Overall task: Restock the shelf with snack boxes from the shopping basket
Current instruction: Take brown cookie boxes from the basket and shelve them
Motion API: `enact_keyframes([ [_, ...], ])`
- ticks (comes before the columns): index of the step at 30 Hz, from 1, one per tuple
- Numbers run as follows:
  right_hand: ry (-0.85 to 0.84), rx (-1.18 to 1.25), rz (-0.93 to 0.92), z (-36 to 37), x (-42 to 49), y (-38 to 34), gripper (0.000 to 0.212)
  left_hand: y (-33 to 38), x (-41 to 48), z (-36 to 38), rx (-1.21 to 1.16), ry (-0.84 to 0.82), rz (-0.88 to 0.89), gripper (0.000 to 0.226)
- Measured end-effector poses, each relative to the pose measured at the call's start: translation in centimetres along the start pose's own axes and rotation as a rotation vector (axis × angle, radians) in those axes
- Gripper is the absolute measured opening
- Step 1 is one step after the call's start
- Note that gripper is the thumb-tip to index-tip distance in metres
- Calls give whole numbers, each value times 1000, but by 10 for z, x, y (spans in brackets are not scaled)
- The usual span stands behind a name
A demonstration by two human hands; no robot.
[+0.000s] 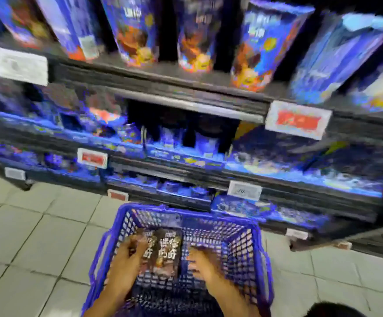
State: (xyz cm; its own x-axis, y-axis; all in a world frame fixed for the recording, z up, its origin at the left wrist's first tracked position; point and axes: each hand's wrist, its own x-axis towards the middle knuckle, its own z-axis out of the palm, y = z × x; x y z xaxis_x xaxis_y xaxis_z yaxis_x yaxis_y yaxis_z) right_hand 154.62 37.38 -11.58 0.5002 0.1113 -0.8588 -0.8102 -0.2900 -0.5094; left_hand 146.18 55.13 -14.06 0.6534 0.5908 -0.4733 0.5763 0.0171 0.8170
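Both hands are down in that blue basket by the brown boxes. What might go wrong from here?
1. The left hand meets only the left edge of the brown snack boxes, and the right hand lies beside them. Lifted that way, one may slip back into the basket.
2. A shelf with a white price tag juts just above the basket, so a rising box might knock it.

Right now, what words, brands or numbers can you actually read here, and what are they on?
"迷你", probably: brown snack boxes in the basket; other characters blurred.
Shelf price tags: blurred, unreadable.
Tall blue boxes: print blurred, unreadable.
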Motion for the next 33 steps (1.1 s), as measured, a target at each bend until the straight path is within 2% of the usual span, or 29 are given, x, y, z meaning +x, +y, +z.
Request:
enact_keyframes([
  [3, 74, -59, -64, 11, 65, 33, 37, -33, 22, 9, -17, 19, 69, 6],
  [7, 70, -188, -107, 35, 124, 58, 45, -59, 39, 14, -33, 45, 68, 12],
  [9, 83, -208, -108, 50, 144, 65, 66, -65, 47, 13, -34, 20, 61, 15],
  [14, 182, -350, -75, 73, 167, 81, 75, -73, 60, 10, -94, -90, -65, 40],
  [16, 249, -401, -53, 79, 176, 90, 76, -75, 64, 7, -122, -110, -78, 41],
  [20, 271, -348, -93, 84, 191, 102, 63, -79, 67, 6, -134, -139, -76, 49],
  [24, 346, -325, -93, 77, 193, 108, 48, -76, 67, 3, -146, -176, -85, 38],
  [28, 414, -266, -167, 57, 172, 107, 42, -74, 67, -2, -176, -190, -87, 33],
  [31, 302, 3, -256, 50, 138, 101, 33, -74, 69, -5, -172, -219, -97, 30],
  [33, 131, 83, -332, 56, 108, 95, 24, -73, 67, -5, -208, -288, -124, 33],
])
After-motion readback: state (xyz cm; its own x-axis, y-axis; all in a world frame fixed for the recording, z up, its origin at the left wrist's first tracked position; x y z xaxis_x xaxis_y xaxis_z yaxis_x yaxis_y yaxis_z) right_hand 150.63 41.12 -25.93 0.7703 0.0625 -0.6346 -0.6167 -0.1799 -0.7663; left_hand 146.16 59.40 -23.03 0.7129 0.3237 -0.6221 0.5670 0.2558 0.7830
